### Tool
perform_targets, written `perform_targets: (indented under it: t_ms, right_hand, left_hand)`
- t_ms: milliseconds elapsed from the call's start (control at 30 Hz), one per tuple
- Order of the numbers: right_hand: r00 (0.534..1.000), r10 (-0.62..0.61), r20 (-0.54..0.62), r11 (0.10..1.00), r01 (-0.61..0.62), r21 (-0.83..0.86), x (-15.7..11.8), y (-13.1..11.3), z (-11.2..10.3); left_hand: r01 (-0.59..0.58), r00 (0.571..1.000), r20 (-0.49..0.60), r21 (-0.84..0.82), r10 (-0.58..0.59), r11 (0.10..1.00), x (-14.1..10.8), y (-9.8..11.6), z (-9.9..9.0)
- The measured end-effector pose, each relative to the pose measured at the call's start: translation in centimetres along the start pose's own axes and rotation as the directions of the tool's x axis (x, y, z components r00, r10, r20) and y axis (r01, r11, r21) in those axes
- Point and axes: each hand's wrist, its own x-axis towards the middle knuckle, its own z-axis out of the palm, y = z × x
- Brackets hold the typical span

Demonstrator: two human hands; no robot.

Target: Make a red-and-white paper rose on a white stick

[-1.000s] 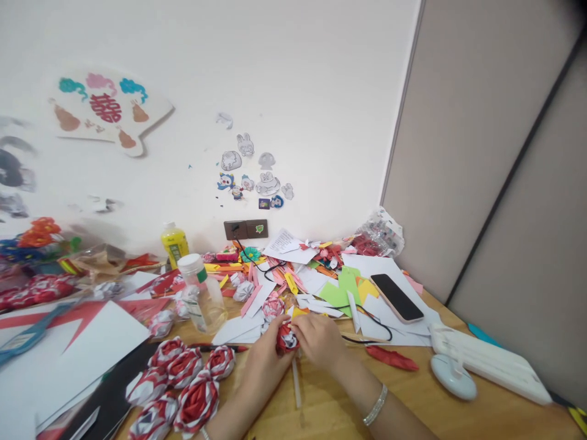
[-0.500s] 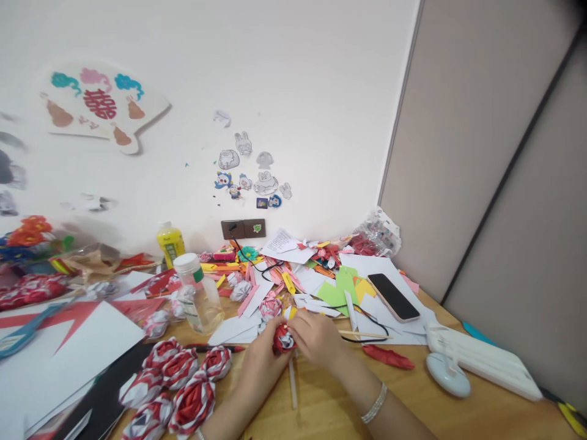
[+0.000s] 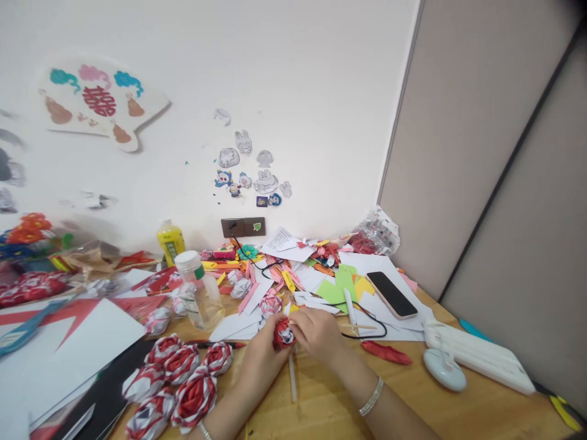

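My left hand (image 3: 263, 354) is closed around a small red-and-white paper rose (image 3: 283, 335), its folded petals facing up between my fingers. My right hand (image 3: 318, 333) pinches a thin wooden stick (image 3: 360, 326); the back end juts out to the right, and the front end reaches the top of the rose. Exactly where the tip touches is hidden by my fingers. Below the hands a narrow white strip (image 3: 293, 380) lies on the wooden table. Several finished paper roses (image 3: 195, 397) are grouped left of my left forearm.
A clear jar (image 3: 202, 299) with a white lid and a yellow bottle (image 3: 170, 241) stand at the back left. Paper scraps (image 3: 312, 281) are heaped along the wall. To the right are a phone (image 3: 392, 294), a red paper piece (image 3: 386, 352) and a white lamp (image 3: 481, 357).
The wooden stick's back end has shifted slightly up and left, with less of it showing beyond my right hand. The rose stays in my left hand, with more of its top showing.
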Motion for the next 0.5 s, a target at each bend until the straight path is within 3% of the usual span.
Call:
perform_targets:
  t_ms: [367, 500]
  right_hand:
    - [0.998, -0.069, 0.014, 0.997, 0.069, -0.033, -0.2, 0.18, 0.12]
    - [1.0, -0.014, -0.015, 1.0, 0.014, 0.003, -0.15, 0.13, 0.19]
  left_hand:
    - [0.014, 1.0, -0.002, -0.008, -0.014, 1.0, 0.07, -0.07, -0.06]
    - [0.008, 1.0, -0.002, 0.0, -0.008, 1.0, 0.07, -0.2, -0.02]
